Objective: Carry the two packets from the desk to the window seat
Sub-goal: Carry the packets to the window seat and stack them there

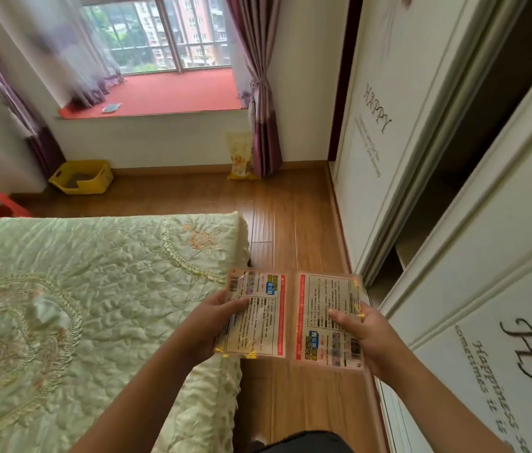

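Two flat, glossy plastic packets with printed labels are riding side by side between bed and wardrobe, left hand [222,317] pinching one [253,313], right hand [361,331] pinching the other [328,320], so those thin thumb-edge grips could slip before the red-cushioned window seat [173,93] ahead.

The far wardrobe door [385,132] bears the word "HAPPY" above illegible script, the near wardrobe door [500,348] reads "Happiness" and "sometimes it is", and both packets' [255,315] [326,318] print and barcodes are too small to read.
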Motion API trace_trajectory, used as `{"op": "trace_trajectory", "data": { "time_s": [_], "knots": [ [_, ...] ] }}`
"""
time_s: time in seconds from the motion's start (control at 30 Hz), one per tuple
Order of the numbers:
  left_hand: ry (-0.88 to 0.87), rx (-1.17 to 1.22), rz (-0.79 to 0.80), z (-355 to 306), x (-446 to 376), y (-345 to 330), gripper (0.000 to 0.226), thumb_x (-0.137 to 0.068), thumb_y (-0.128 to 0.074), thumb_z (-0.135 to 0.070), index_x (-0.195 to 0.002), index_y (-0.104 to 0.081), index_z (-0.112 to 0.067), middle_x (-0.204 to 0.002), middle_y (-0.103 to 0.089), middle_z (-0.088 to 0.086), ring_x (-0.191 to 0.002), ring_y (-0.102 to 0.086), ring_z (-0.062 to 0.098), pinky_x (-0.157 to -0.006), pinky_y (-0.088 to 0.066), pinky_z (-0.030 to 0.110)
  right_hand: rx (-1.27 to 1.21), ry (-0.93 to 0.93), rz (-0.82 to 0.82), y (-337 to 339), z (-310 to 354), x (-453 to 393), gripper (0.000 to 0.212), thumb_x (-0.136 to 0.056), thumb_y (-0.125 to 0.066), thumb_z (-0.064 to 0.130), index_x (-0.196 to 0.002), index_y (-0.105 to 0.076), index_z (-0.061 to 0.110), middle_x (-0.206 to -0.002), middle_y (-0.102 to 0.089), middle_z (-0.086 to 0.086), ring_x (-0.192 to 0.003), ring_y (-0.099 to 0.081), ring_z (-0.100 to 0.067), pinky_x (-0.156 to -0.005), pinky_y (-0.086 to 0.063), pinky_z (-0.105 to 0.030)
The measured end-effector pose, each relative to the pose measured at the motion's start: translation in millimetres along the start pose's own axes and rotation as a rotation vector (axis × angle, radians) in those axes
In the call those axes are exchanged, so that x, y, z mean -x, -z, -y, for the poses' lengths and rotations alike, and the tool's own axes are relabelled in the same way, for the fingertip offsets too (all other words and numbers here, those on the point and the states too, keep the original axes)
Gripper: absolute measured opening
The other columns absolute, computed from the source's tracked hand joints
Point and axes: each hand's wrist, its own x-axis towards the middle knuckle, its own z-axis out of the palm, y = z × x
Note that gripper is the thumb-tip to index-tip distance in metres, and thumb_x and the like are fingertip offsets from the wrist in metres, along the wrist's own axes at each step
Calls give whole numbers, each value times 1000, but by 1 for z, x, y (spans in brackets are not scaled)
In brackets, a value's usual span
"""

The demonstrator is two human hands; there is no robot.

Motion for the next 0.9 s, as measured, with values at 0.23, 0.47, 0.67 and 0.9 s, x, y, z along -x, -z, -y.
{"op": "trace_trajectory", "data": {
  "time_s": [0.23, 0.47, 0.67, 0.9],
  "knots": [
    [5, 27, -7, -54, -79, 36, 22, -100, -55, -8, -120, -60, -2, -97, -79, 18, -82, -79, 29, -67, -66, 39, 44, -15, 58, -30, 49, -99, 30, -87, -71, 13, -115, -60, 9, -96, -82, -9, -90, -80, -25, -70, -65, -36],
    [-17, 17, 3, -127, -147, 70, 16, -101, -53, -6, -114, -62, -5, -91, -80, 15, -78, -79, 27, -63, -65, 36, 81, -20, 62, -64, 106, -188, 35, -87, -71, 14, -119, -60, 7, -104, -80, -12, -98, -78, -29, -79, -64, -42],
    [-8, 32, 0, -174, -203, 75, 18, -100, -55, -8, -117, -62, -5, -92, -80, 15, -81, -79, 29, -66, -66, 39, 64, -8, 56, -60, 140, -245, 58, -72, -77, 26, -123, -59, 7, -107, -80, -12, -99, -78, -29, -84, -63, -46],
    [29, 6, -36, -218, -291, 51, 22, -99, -57, -10, -120, -60, -5, -95, -80, 15, -84, -78, 30, -69, -65, 43, 76, 7, 82, -27, 177, -330, 57, -74, -78, 29, -125, -61, 9, -112, -79, -12, -104, -76, -30, -95, -58, -55]
  ]
}}
